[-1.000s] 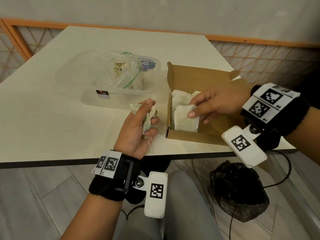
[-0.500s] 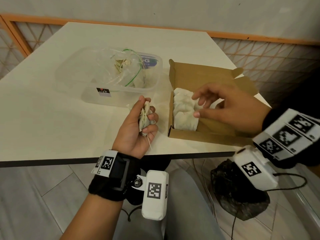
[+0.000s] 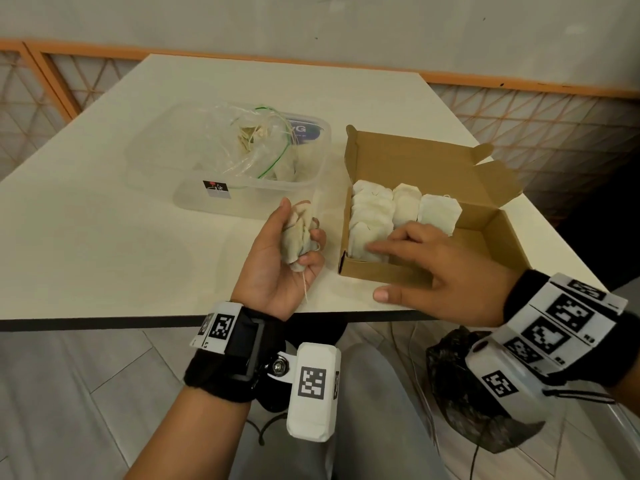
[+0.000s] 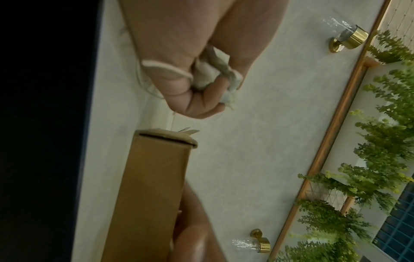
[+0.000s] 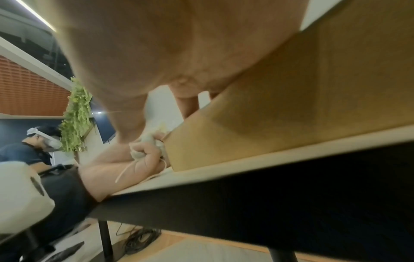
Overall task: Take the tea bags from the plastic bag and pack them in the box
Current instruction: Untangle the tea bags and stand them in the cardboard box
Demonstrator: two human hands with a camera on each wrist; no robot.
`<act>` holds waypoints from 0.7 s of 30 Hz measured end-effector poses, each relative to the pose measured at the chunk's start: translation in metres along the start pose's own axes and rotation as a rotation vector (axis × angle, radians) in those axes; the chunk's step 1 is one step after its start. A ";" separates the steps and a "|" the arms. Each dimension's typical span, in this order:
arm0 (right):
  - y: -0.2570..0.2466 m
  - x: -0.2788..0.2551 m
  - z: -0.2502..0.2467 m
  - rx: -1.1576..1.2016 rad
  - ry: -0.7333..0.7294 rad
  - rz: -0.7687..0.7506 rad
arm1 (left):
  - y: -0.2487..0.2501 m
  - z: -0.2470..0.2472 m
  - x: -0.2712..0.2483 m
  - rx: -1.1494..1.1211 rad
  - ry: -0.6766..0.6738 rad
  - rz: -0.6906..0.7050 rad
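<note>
White counter [image 3: 104,237] carries my open box [image 3: 485,237]; my left grip [image 3: 277,265] clamps a tea bag bunch [image 3: 298,237], my right grip [image 3: 446,268] hovers slack over packed tea bags [image 3: 374,216].

A cream rectangular table [image 3: 104,237] with a dark edge fills the frame's middle, below a pale grey wall [image 3: 311,22] with orange-framed lattice panels [image 3: 519,133], while grey floor tiles [image 3: 69,393] span the bottom.

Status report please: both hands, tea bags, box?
Left hand grips bunched tea bags. Right hand open, fingers over packed bags in the box. Nothing blocking.
</note>
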State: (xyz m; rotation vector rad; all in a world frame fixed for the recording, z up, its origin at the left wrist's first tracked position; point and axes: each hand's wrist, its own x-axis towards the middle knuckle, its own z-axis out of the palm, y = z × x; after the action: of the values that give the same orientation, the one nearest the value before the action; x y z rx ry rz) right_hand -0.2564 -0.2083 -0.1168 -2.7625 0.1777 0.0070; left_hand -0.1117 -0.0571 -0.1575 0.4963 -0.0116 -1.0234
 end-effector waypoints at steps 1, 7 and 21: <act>-0.006 0.003 -0.003 0.065 0.064 0.012 | 0.001 -0.001 -0.001 -0.011 -0.001 -0.015; -0.054 0.044 -0.006 0.339 0.235 0.102 | -0.003 -0.002 -0.005 -0.050 -0.030 0.003; -0.052 0.071 -0.008 0.804 0.197 0.215 | -0.003 0.000 -0.003 -0.039 -0.045 0.043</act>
State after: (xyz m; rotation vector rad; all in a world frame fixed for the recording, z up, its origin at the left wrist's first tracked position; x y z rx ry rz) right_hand -0.1797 -0.1715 -0.0923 -1.9304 0.4229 -0.2294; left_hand -0.1154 -0.0555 -0.1579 0.4363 -0.0418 -0.9910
